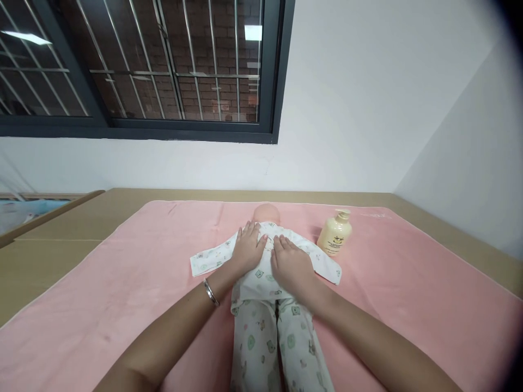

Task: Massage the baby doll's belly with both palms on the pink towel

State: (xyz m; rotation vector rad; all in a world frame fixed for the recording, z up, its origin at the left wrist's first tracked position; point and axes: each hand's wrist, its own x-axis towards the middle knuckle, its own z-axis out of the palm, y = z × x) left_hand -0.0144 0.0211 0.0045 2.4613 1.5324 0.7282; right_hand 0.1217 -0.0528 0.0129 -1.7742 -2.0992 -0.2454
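A baby doll, its smooth bald head at the far end, lies stretched out in a white printed top and matching trousers. Both sleeves spread out to the sides. My left hand rests flat on the upper left of the top, fingers extended and thumb apart, with a silver bangle at the wrist. On the upper right of the top lies my right hand, also flat, its fingers straight and close together. Neither hand grips anything. No facial features show on the head from this angle.
A pale yellow pump bottle stands to the right of the doll, close to its right sleeve. Pink cloth covers most of the wooden table. Behind rise a white wall and a dark-framed window with metal bars.
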